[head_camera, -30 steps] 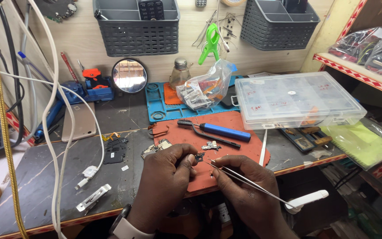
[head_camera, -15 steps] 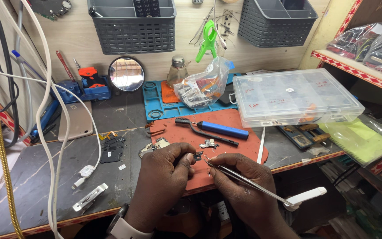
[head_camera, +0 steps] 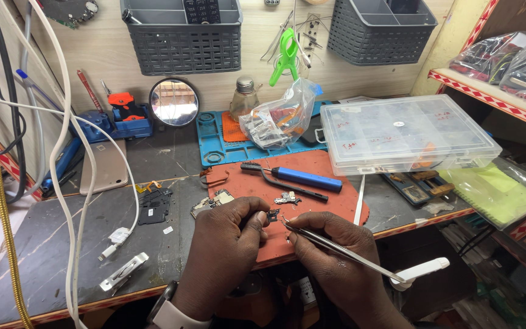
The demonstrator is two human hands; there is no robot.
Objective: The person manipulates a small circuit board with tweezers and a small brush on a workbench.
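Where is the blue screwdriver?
In the head view, the blue screwdriver lies on the red mat, just beyond both hands, left of the clear plastic box.

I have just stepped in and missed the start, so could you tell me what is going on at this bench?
A person is doing fine electronics work over a red mat. The left hand pinches a small dark component between its fingertips, while the right hand holds metal tweezers with their tips right at that part. A blue-handled tool, a small circuit board and a clear compartment box lie nearby.
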